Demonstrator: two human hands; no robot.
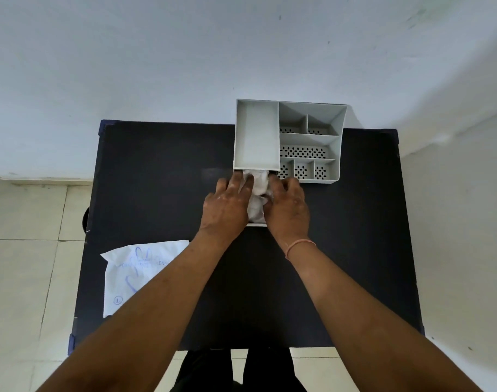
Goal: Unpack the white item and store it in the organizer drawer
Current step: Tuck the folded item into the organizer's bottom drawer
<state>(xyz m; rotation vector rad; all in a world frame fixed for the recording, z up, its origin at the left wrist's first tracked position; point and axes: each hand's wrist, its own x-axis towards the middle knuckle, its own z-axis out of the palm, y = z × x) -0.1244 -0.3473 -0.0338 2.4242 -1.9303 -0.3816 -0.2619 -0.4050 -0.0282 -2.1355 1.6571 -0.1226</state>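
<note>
Pale wall behind, tiled floor at left and right, dark table (pixel 156 193) fills the middle of the view. Grey organizer (pixel 287 140) sits at far edge of table, right of centre: one long plain compartment on its left, several smaller compartments with perforated floors on its right. Drawer (pixel 256 223) is pulled out toward the near side from under the long compartment; only its near front lip shows between the wrists, rest covered by hands. White item (pixel 258 193), crumpled soft cloth-like bundle, lies in the open drawer, its far end just under the organizer's front edge. Left hand (pixel 227 205) lies palm down on the left side of the bundle, fingers spread narrow and reaching to the organizer front, touching the white item. Right hand (pixel 288 206) lies palm down on the right side, fingers curled in against the bundle; a thin pink band (pixel 299 246) on that wrist. Both hands press on the item from either side, cannot tell if either really grips it. White empty packaging bag (pixel 134 275) with blue print lies flat at near left of table, partly under the left forearm, well apart from the organizer. Dark trousers visible at near edge below the table.
</note>
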